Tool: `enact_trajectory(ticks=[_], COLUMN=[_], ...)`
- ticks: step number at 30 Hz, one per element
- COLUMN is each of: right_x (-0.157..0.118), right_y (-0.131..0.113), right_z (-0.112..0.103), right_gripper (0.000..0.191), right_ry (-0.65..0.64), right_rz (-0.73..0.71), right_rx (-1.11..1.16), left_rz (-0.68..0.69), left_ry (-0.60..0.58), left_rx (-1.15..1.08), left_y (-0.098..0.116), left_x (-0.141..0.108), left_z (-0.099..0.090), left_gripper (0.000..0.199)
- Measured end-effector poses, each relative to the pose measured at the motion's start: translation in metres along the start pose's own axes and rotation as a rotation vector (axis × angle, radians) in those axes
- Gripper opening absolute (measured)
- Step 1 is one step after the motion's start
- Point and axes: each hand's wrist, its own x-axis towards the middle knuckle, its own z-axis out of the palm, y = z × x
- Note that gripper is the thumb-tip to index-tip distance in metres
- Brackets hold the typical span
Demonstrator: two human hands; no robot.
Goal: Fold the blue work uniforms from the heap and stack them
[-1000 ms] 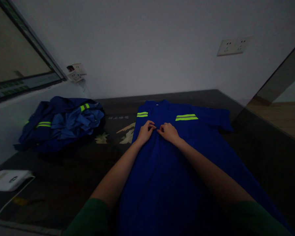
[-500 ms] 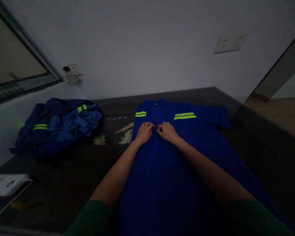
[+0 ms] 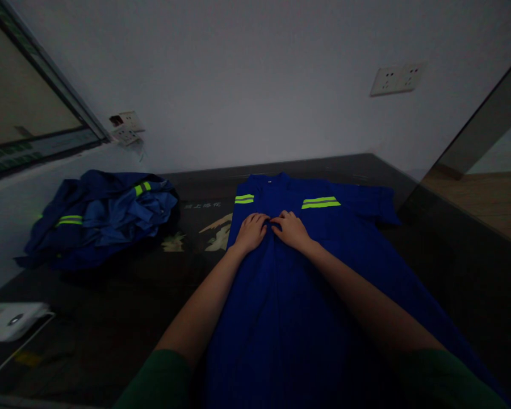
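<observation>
A dark blue work garment [image 3: 323, 295] lies spread front side up, its collar toward the wall. Yellow-green reflective strips cross the chest, and a short sleeve extends to the right. At the front seam, below the collar, my left hand [image 3: 252, 232] has its fingers curled onto the cloth. My right hand [image 3: 290, 230] faces it from the other side, with thumb and fingertips drawn together on the same seam. The two hands' fingertips nearly meet. Whatever small fastening may be between them is too small and dark to make out.
On the left, a crumpled heap of blue clothing [image 3: 106, 221] with reflective strips lies on the dark table [image 3: 153, 318]. A white device [image 3: 15, 321] with a cable is at the near left. Behind the table rises a wall [image 3: 255, 85] with sockets [image 3: 398, 79].
My fingertips have come slightly closer together at the front seam, the right thumb reaching toward the left hand. The garment stays in place.
</observation>
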Motion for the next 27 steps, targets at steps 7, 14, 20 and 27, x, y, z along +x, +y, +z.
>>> enact_trajectory(ticks=[7,14,20,27], right_x=[-0.002,0.021,0.050,0.060], right_y=[-0.002,-0.024,-0.057,-0.045], right_z=[-0.004,-0.010,-0.003,0.005], right_gripper=[0.025,0.031,0.029,0.035], right_ry=[0.005,-0.056,-0.105,-0.128], right_rz=[0.005,0.009,0.098,0.161], right_rx=[-0.044,-0.084,-0.144,-0.120], left_rz=[-0.027,-0.230,-0.317,-0.233], left_ry=[0.068,0.254,0.373,0.254], left_rx=[-0.071,-0.230,-0.379,-0.250], left_y=[-0.001,-0.014,-0.023,-0.018], left_x=[0.001,0.006,0.009,0.007], left_z=[0.000,0.006,0.006,0.009], left_gripper=[0.019,0.054,0.054,0.041])
